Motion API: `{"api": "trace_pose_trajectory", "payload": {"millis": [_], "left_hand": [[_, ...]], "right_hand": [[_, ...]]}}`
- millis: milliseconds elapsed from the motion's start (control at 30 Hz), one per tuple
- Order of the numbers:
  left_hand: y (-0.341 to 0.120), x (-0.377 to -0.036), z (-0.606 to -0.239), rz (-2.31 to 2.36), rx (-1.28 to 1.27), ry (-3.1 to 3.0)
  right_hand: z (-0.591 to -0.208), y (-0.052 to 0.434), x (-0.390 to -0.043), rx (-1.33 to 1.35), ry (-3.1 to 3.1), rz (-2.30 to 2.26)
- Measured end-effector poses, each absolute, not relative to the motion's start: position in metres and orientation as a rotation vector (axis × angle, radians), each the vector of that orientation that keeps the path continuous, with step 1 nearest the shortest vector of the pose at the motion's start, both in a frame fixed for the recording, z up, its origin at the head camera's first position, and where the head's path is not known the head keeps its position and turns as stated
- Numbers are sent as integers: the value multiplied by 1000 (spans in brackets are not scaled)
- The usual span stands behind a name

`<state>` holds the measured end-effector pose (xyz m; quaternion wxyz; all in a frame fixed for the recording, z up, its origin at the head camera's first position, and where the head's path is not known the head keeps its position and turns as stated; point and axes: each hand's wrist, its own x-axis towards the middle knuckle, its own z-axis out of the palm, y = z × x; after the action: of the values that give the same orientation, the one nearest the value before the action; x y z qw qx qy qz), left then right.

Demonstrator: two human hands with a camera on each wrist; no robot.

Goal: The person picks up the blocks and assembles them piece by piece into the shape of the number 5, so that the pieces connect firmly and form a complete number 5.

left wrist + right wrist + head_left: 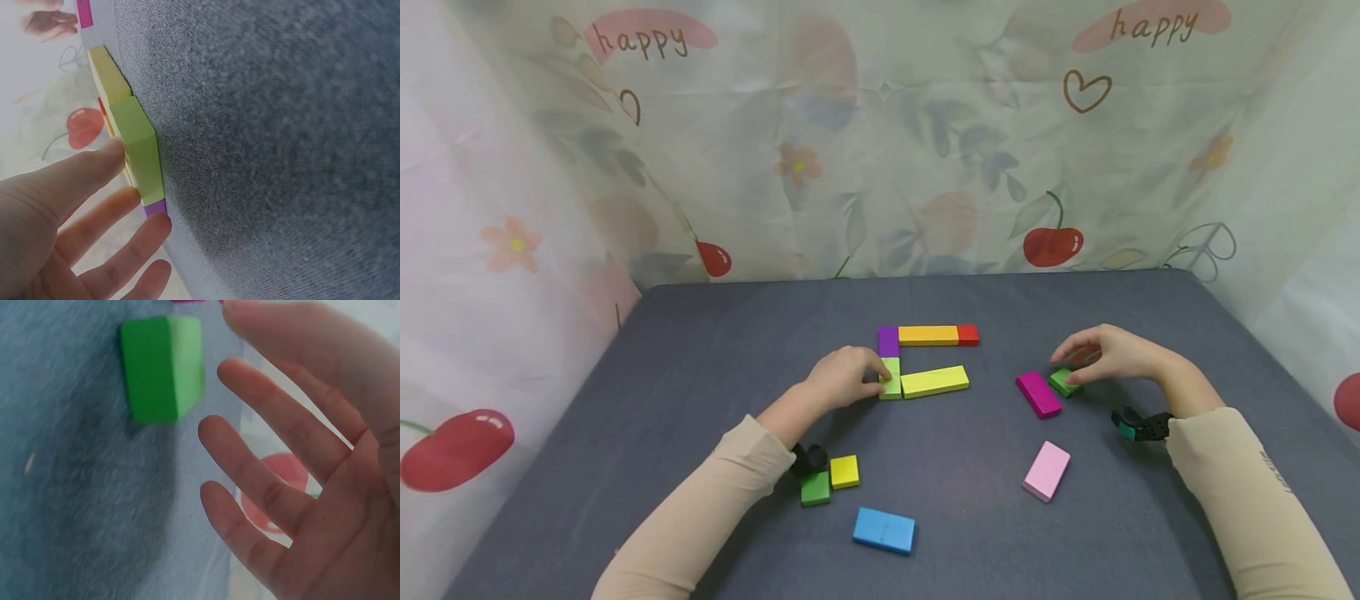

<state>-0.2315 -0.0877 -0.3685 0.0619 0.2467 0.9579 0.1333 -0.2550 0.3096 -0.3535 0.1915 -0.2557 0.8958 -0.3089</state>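
Lime block (891, 377) under left hand (842, 379) lies lengthwise toward the wall.

Table (715, 358) was covered in grey cloth, matt, fine grainy weave up close. Light green block (140, 153) under my left hand (842, 379) looked like painted wood, smooth, satin, soft sheen on the edges. Yellow-green bar (935, 381) beside it had the same painted finish. Green block (162, 365) by my right hand (1108, 354) was smooth, matt-ish paint, no grain visible. Blue block (883, 530) and pink block (1047, 471) were smooth, flat colour. Backdrop (880, 142) was thin printed sheet, slightly glossy, wrinkled. My sleeves (700, 508) were soft beige knit.
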Motion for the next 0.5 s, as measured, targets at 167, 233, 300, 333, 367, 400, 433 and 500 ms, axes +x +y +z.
{"api": "trace_pose_trajectory", "payload": {"millis": [167, 233, 300, 333, 367, 400, 433, 500], "left_hand": [[-88, -231, -368, 408, 744, 2897], [-87, -231, -368, 408, 742, 2898], [-87, -230, -368, 409, 740, 2899], [-87, -230, -368, 410, 739, 2900], [-87, -230, -368, 410, 738, 2900], [-87, -230, -368, 411, 737, 2899], [-87, -230, -368, 413, 736, 2899], [-87, -230, -368, 415, 735, 2899]], "right_hand": [[-356, 316, -253, -698, 2471, -860], [-358, 317, -253, -689, 2452, -861], [-359, 318, -252, -687, 2436, -867], [-359, 319, -252, -685, 2429, -872], [-360, 319, -252, -685, 2422, -876], [-360, 319, -251, -687, 2418, -878], [-361, 320, -251, -689, 2415, -879], [-362, 321, -251, -689, 2412, -879]]}}
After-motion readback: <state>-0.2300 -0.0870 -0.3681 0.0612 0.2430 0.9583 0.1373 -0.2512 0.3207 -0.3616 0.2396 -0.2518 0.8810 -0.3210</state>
